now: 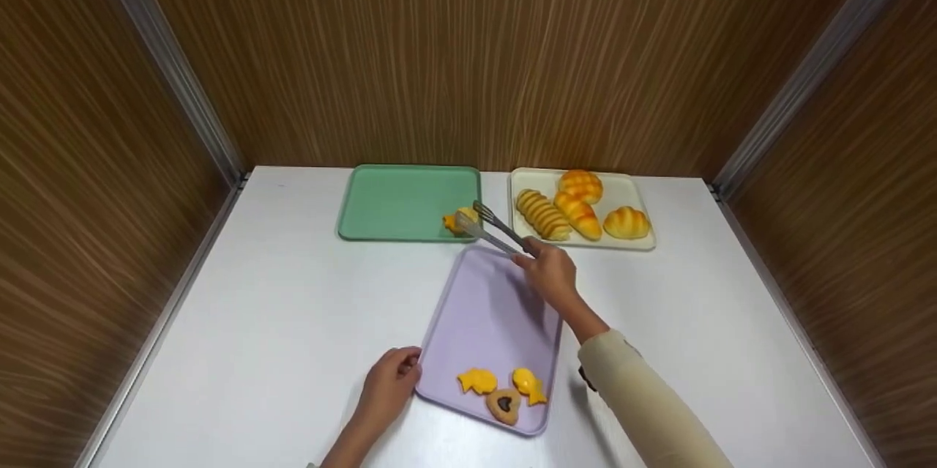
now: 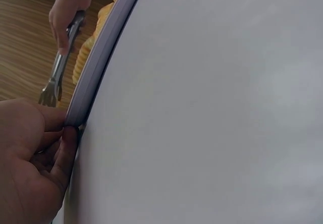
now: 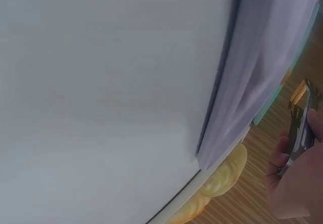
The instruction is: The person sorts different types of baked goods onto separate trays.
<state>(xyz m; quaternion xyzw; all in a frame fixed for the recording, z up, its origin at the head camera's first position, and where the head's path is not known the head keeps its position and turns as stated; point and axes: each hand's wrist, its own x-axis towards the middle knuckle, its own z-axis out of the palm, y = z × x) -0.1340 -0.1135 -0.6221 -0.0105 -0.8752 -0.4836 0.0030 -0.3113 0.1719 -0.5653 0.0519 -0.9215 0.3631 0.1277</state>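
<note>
My right hand grips metal tongs over the near right corner of the green tray. A pale yellow piece is at the tongs' tips, partly hidden by them. Just beside it, an orange-yellow piece is on the green tray. My left hand pinches the left rim of the purple tray; the left wrist view shows its fingertips at that rim. Near the purple tray's front end lie two yellow fish-shaped pieces and a heart-shaped cookie with a dark centre.
A cream tray at the back right bears several breads, among them a striped loaf and a small roll. Behind the white table stands a wood-grain panel, with more panels on both sides.
</note>
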